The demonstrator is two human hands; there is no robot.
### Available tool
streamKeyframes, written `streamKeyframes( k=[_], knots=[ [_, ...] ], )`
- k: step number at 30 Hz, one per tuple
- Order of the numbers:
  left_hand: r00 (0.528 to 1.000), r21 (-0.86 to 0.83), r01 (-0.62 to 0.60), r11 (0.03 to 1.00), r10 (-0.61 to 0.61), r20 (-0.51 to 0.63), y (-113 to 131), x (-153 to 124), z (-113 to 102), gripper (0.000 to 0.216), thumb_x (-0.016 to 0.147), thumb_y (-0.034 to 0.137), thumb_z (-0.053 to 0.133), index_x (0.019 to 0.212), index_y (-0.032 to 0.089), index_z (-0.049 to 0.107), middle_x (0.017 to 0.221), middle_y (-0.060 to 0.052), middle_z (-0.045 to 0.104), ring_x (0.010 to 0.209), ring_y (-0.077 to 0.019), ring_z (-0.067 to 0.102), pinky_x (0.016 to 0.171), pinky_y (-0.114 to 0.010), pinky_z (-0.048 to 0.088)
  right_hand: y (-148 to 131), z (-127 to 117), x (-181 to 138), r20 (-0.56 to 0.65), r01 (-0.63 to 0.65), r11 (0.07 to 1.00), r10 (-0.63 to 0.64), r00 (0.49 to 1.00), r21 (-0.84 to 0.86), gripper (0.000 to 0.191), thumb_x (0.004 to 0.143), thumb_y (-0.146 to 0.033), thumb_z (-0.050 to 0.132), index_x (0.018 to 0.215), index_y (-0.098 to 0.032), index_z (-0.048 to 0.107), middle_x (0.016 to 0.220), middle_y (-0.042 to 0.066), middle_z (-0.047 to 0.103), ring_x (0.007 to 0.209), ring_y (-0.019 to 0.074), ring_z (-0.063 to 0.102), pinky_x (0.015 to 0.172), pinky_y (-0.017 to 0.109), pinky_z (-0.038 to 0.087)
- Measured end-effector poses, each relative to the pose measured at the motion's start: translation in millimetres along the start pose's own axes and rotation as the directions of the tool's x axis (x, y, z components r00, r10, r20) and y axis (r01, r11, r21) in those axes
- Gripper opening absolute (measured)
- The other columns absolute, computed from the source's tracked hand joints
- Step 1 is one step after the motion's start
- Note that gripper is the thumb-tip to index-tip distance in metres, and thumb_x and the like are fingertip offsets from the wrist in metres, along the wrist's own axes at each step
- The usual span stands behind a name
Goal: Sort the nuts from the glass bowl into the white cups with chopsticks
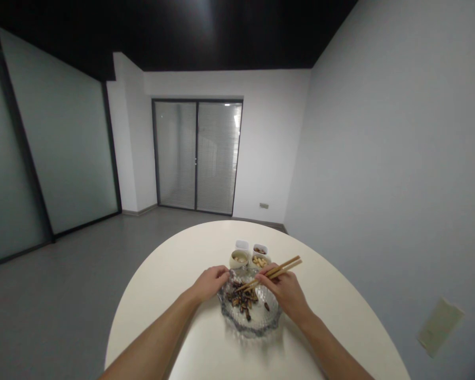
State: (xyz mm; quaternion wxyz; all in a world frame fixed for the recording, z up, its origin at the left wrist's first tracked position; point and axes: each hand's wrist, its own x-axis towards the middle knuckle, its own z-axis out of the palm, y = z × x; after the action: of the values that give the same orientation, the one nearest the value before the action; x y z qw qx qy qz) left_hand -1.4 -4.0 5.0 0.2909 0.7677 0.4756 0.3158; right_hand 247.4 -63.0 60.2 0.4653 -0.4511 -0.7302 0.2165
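A clear glass bowl with a wavy rim point(248, 332) stands on the round white table, with dark brown and tan pieces point(242, 302), perhaps nuts or dried fruit, heaped mostly in its left half. My left hand point(210, 282) rests at the bowl's left rim, its fingers closed against the edge. In my right hand point(283, 289) is a pair of wooden chopsticks point(282, 266), tips pointing down-left among the pieces. One dark piece point(266, 306) lies apart on the bowl's right side. What the chopstick tips touch is too small to tell.
Behind the bowl stand a cream cup point(239, 258) with pale contents, a cup of light tan pieces point(260, 261), a small white dish point(242, 245) and another dish with reddish-brown pieces point(260, 250). The table point(154, 295) has a curved edge; a wall rises at the right.
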Motion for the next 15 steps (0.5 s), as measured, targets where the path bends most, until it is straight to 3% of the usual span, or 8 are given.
streamKeyframes(
  k=[9,15],
  knots=[
    [1.000,-0.003,-0.001,1.000,0.001,0.004,0.4,1.0,-1.1,0.038,0.091,0.044,0.044,0.088,0.017,0.070,0.082,-0.003,0.070,0.078,-0.0188,0.060,0.070,-0.026,0.043,-2.8,2.3,-0.7,0.010,0.020,1.000,-0.021,1.000,0.019,0.020,0.084,-0.042,0.071,0.080,-0.022,0.071,0.074,0.001,0.076,0.066,0.0215,0.072,0.064,0.029,0.057],
    [1.000,0.003,0.004,1.000,-0.004,-0.001,-1.8,0.5,0.1,0.037,0.091,0.043,0.044,0.087,0.017,0.069,0.081,-0.003,0.069,0.077,-0.0184,0.060,0.069,-0.026,0.043,-0.9,0.0,-0.6,0.009,0.026,1.000,-0.026,1.000,0.007,0.025,0.086,-0.046,0.068,0.082,-0.022,0.072,0.074,0.002,0.076,0.065,0.0220,0.072,0.062,0.029,0.056]
  ],
)
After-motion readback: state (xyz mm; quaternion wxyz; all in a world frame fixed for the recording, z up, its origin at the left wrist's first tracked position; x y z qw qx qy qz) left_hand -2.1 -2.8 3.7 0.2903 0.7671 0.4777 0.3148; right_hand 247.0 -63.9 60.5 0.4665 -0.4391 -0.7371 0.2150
